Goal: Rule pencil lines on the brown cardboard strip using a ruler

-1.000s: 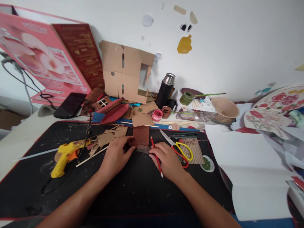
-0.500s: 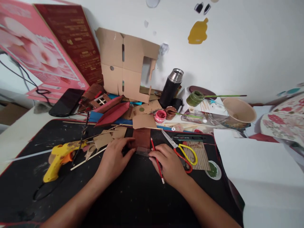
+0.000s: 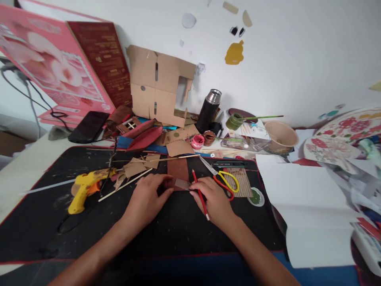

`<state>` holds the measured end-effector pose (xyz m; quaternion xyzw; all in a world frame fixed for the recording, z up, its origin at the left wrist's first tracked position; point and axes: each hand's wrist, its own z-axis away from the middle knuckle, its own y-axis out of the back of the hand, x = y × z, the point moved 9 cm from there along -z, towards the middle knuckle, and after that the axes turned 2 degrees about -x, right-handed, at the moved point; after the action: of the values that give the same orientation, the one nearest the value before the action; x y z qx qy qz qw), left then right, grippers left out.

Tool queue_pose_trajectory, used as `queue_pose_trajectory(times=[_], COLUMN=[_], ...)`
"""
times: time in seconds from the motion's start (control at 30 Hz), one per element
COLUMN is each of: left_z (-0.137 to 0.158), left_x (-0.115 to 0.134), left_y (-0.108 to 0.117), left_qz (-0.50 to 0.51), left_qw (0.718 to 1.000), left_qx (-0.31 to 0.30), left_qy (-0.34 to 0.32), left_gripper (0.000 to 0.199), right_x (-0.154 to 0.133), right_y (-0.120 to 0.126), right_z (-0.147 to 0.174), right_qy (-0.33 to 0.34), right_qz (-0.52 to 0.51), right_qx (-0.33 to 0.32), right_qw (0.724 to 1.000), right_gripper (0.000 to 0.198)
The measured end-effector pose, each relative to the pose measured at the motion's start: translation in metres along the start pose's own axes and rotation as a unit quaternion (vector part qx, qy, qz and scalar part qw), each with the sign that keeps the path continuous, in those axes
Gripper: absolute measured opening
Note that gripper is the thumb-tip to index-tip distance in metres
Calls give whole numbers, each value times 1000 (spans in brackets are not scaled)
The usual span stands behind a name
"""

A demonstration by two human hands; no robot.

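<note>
A reddish-brown cardboard piece (image 3: pixel 178 167) lies on the black mat in front of me. Across its lower part rests a clear plastic strip (image 3: pixel 182 184), slightly slanted, which looks like a short ruler. My left hand (image 3: pixel 150 194) is curled at the card's lower left edge, thumb and forefinger on it beside the strip's left end. In my right hand (image 3: pixel 212 196) a red pencil (image 3: pixel 201 196) is held, its eraser end toward me. The fingertips of that hand also touch the strip's right end. Just beyond lie scissors (image 3: pixel 222 176) with yellow and red handles.
A yellow glue gun (image 3: pixel 86 186) and cardboard scraps (image 3: pixel 133 167) lie left. Behind stand a black thermos (image 3: pixel 209 111), paint jars (image 3: pixel 197 141) and a cut cardboard sheet (image 3: pixel 160 85). Right are corrugated card (image 3: pixel 239 182), a dish of green paint (image 3: pixel 256 197) and white paper (image 3: pixel 306 198).
The clear strip has turned to a slant and sits higher over the brown card. My left fingers have closed in on the card's edge. The view has shifted a little.
</note>
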<state>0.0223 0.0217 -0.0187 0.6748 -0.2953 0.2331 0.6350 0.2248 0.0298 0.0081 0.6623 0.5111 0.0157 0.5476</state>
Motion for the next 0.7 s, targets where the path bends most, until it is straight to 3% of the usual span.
queue_pose_trajectory(times=[0.27, 0.37, 0.43, 0.7], left_z=[29, 45, 53, 57], left_x=[14, 22, 26, 24], left_y=[-2, -13, -16, -13], left_qz=[46, 163, 228, 259], left_qw=[998, 977, 958, 956], left_qx=[-27, -134, -170, -131], left_qy=[-26, -1, 25, 50], left_gripper=[31, 33, 34, 32], right_x=[-33, -43, -50, -62], right_y=[4, 5, 3, -22], right_z=[23, 22, 21, 19], right_qy=[-24, -29, -33, -48], right_qz=[-16, -38, -69, -143], right_qx=[6, 29, 51, 41], right_qw=[1000, 998, 996, 988], right_gripper=[9, 9, 8, 12])
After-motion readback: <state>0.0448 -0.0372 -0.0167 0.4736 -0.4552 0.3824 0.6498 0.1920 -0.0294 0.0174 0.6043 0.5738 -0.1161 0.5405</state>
